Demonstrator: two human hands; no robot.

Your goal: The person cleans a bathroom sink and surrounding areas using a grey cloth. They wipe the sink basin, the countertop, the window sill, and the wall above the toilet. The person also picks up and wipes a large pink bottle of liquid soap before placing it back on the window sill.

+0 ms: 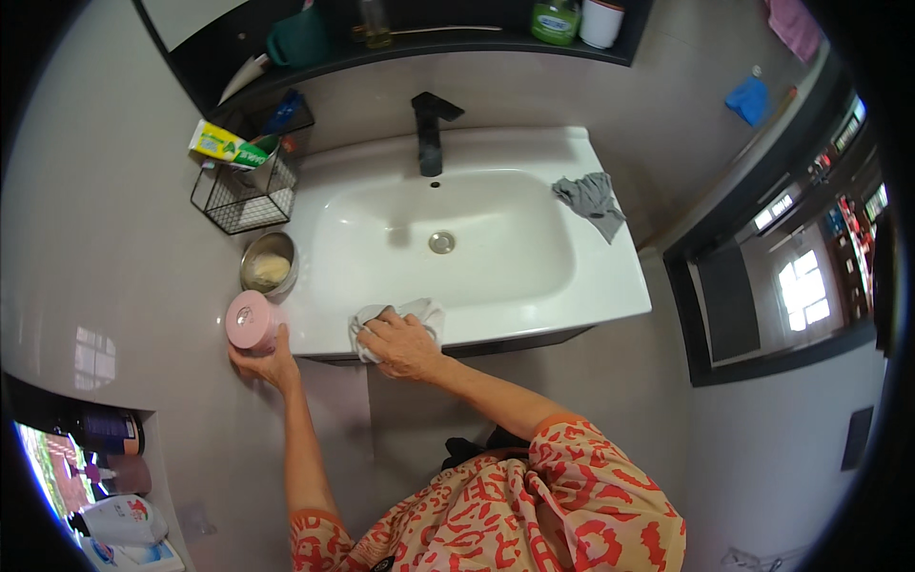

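Observation:
My left hand (265, 365) is wrapped round a pink lidded jar (251, 321) at the near left corner of the white sink (505, 315). Its fingers are partly hidden beneath and behind the jar. A pale grey-white cloth (426, 316) lies bunched on the sink's front rim, gripped under my right hand (400, 345). Just beyond the jar stands a steel bowl (250, 268) with a pale yellowish lump (272, 269), perhaps soap, in it. The basin holds no visible water.
A black faucet (431, 133) rises at the back. On the right rim lies a crumpled grey cloth (593, 200). At the left, a black wire basket (238, 205) carries a yellow-green toothpaste box (227, 145). Above runs a dark shelf (457, 47) with a green cup (297, 40) and bottles.

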